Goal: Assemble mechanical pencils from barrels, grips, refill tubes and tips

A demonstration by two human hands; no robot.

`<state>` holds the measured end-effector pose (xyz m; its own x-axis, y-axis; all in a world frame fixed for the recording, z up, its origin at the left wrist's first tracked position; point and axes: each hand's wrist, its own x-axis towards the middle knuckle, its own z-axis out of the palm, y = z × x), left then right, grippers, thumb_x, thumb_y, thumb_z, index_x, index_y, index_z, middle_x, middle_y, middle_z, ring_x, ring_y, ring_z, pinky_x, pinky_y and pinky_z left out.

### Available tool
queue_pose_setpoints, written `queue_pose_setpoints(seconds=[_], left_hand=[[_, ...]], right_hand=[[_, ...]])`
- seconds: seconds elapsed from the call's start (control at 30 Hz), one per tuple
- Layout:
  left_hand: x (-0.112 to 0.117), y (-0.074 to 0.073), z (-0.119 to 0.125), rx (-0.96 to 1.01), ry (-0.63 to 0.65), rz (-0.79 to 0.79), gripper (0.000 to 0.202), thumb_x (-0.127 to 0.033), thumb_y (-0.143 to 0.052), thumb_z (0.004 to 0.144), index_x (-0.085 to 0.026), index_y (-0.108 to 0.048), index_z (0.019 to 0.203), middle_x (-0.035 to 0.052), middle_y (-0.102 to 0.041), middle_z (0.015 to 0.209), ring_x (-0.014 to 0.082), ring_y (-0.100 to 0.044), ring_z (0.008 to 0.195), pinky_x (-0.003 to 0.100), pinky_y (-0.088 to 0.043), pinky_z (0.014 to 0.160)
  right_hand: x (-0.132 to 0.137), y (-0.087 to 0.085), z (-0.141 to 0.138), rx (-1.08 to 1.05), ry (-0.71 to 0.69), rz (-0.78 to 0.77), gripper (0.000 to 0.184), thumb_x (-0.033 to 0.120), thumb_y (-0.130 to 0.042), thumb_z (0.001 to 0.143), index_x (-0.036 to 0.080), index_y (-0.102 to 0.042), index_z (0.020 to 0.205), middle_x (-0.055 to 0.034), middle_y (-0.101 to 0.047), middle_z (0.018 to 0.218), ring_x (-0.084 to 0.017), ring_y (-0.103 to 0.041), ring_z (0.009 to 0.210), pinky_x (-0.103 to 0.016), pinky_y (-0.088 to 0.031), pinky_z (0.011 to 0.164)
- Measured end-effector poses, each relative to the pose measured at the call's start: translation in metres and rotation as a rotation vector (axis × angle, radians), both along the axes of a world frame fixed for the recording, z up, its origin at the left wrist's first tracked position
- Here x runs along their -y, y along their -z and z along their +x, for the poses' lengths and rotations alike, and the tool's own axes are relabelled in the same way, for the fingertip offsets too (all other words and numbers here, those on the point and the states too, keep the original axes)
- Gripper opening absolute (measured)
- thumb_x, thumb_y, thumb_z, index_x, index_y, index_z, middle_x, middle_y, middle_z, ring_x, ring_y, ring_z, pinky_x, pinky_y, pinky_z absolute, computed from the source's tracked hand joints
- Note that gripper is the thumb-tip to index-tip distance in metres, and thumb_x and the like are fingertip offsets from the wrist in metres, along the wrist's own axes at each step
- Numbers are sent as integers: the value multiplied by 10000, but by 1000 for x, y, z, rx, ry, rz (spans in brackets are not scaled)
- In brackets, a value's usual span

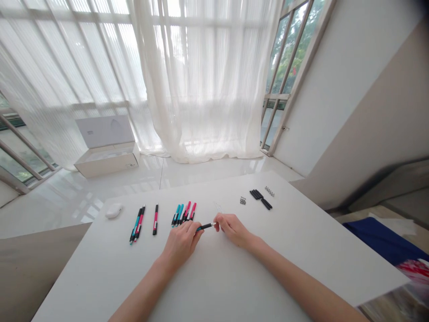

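Note:
A ballpoint pen (205,226) with a black grip, a silver tip and a bit of blue barrel lies across between my hands. Its barrel end is closed in my left hand (181,240). My right hand (232,230) pinches at the silver tip with thumb and fingers. Just beyond my left hand are several blue and pink pen barrels (185,213) with black clips, side by side. Thin clear sticks (217,207), perhaps refills, lie past my right fingertips and are partly hidden.
On the white table (208,286), assembled pens (137,224) and a single pink pen (155,219) lie left, near a white earbud case (114,210). Small springs (243,201), black grips (261,199) and silver tips (269,191) lie right. A white box (107,158) stands beyond on the floor.

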<state>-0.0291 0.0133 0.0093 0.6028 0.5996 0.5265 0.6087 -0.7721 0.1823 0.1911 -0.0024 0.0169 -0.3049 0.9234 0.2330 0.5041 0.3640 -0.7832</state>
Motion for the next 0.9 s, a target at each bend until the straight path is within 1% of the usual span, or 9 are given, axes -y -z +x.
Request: queue_pose_setpoints(seconds=[0.17, 0.3, 0.37, 0.43, 0.47, 0.6, 0.67, 0.77, 0.9], left_hand=[[0, 0, 0, 13, 37, -40, 214, -246, -361, 985, -194, -567, 1011, 55, -618, 810, 182, -632, 728, 283, -487, 633], [0, -2, 0, 49, 76, -58, 225, -208, -358, 974, -204, -541, 1105, 81, -632, 951, 188, -650, 829, 281, -513, 682], [-3, -4, -4, 66, 52, -56, 227, -224, -359, 980, -207, -528, 1132, 87, -633, 997, 184, -654, 847, 267, -512, 675], [-9, -8, -13, 77, -43, -45, 230, -248, -356, 987, -203, -518, 1145, 86, -643, 989, 183, -657, 840, 261, -506, 667], [-13, -11, -20, 76, -123, -37, 232, -262, -358, 989, -200, -513, 1151, 80, -651, 960, 185, -659, 826, 262, -501, 664], [-31, -29, -54, -9, -545, -53, 231, -279, -410, 968, -204, -496, 1168, 46, -664, 844, 206, -658, 802, 266, -472, 646], [-38, -36, -72, -58, -683, -115, 226, -246, -413, 956, -208, -489, 1164, 50, -672, 898, 202, -656, 800, 257, -453, 619], [-45, -40, -92, -129, -799, -198, 201, -214, -402, 943, -195, -504, 1115, 67, -667, 955, 194, -656, 768, 255, -432, 590], [-46, -34, -101, -249, -839, -272, 184, -185, -401, 927, -175, -531, 1056, 87, -640, 1006, 204, -661, 752, 273, -428, 581]], right_hand=[[0, 2, 0, 65, 30, 17, 327, 442, -400, 951, 202, -571, 809, 34, -538, 624, -115, -447, 545, -232, -370, 558], [-2, 4, 1, 71, 54, 60, 300, 407, -403, 949, 204, -568, 802, 31, -548, 637, -118, -456, 559, -233, -385, 570], [-3, 3, 2, 76, 77, 87, 297, 406, -394, 952, 206, -565, 815, 26, -563, 645, -122, -474, 566, -238, -399, 581], [-5, 3, 6, 88, 108, 112, 294, 402, -380, 956, 209, -561, 829, 18, -579, 657, -128, -494, 574, -246, -408, 592], [-5, 2, 8, 98, 128, 121, 297, 402, -371, 959, 211, -559, 830, 14, -582, 657, -131, -498, 573, -248, -408, 589], [-9, 3, 19, 165, 225, 155, 339, 422, -337, 968, 219, -553, 804, 17, -555, 614, -135, -476, 535, -253, -391, 560], [-13, 5, 26, 220, 280, 189, 360, 431, -329, 967, 220, -557, 786, 13, -555, 608, -139, -481, 536, -257, -386, 570], [-17, 6, 34, 314, 340, 228, 379, 427, -324, 962, 221, -569, 759, 2, -581, 621, -144, -502, 544, -261, -376, 576], [-19, 7, 38, 395, 350, 208, 372, 409, -333, 955, 226, -581, 745, -1, -613, 641, -152, -530, 555, -264, -368, 570]])
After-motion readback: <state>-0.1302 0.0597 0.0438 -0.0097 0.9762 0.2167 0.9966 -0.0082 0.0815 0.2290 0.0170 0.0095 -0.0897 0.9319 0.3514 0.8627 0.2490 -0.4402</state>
